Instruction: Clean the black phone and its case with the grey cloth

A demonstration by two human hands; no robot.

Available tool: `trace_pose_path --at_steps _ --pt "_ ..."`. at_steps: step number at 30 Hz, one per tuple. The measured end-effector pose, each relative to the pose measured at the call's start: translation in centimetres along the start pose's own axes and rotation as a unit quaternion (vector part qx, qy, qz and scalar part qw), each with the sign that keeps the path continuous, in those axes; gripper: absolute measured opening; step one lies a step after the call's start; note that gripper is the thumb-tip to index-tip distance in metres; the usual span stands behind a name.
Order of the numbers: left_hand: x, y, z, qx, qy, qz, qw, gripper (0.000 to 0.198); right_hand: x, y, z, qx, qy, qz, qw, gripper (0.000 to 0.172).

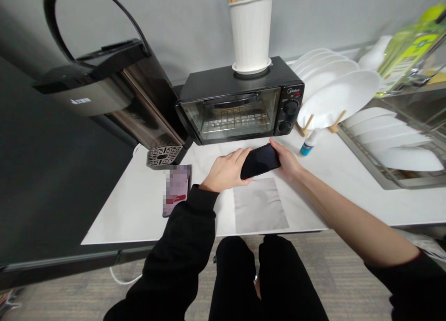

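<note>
Flat black rectangular phone [261, 161] runs crosswise before black glass-fronted oven [240, 108], left hand [228, 170] and right hand [285, 159] fingers gripping opposite ends.

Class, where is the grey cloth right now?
In the head view, right of centre, the grey cloth lies on the counter by its front edge, in front of the black phone held by the left hand and right hand.

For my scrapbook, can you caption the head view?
Left hand and right hand hold a smartphone before a Midea toaster oven.
</note>
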State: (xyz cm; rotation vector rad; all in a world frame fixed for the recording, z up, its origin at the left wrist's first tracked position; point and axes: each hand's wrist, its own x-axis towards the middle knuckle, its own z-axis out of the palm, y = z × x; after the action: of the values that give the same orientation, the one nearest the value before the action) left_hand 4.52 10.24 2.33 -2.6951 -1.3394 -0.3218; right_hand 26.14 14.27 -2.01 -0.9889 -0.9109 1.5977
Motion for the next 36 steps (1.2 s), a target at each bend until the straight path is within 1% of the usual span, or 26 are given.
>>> trace_pose_path --at_steps 5,10,16,19,22,24,27,29,32,36 --pt "0.0 -0.2 0.0 -0.009 0.004 0.002 1.000 0.085 -0.1 -0.2 0.0 0.004 -0.003 0.003 1.000 0.052" --pt "0.0 -0.4 0.0 -0.011 0.011 0.008 1.000 0.088 -0.4 -0.5 0.1 0.013 -0.020 0.019 1.000 0.052" --pt "0.0 -0.5 -0.1 -0.008 0.017 0.013 1.000 0.085 -0.4 -0.6 -0.1 0.020 -0.039 0.039 0.998 0.054" --pt "0.0 -0.5 -0.1 -0.006 0.019 0.010 1.000 0.086 -0.1 -0.4 -0.2 0.024 -0.037 0.038 0.998 0.053" --pt "0.1 -0.5 0.0 -0.017 0.015 0.006 1.000 0.088 0.1 -0.2 0.0 0.034 -0.025 0.023 0.999 0.052" --pt "0.2 -0.6 0.1 -0.028 0.023 -0.014 0.999 0.090 0.1 -0.2 0.3 0.046 -0.024 0.012 0.999 0.053" --pt "0.3 -0.9 0.1 -0.031 0.058 -0.080 0.995 0.091 -0.1 -0.5 1.1 0.066 -0.053 0.000 0.996 0.057" --pt "0.3 -1.0 0.1 -0.028 0.074 -0.111 0.991 0.091 -0.3 -0.6 1.4 0.076 -0.072 -0.013 0.994 0.050" --pt "0.2 -1.0 0.1 -0.030 0.093 -0.123 0.988 0.091 -0.5 -0.5 1.6 0.086 -0.078 -0.032 0.993 0.040" --pt "0.2 -0.6 0.2 -0.042 0.106 -0.119 0.986 0.091 -0.4 -0.1 1.1 0.102 -0.077 -0.023 0.992 0.040"
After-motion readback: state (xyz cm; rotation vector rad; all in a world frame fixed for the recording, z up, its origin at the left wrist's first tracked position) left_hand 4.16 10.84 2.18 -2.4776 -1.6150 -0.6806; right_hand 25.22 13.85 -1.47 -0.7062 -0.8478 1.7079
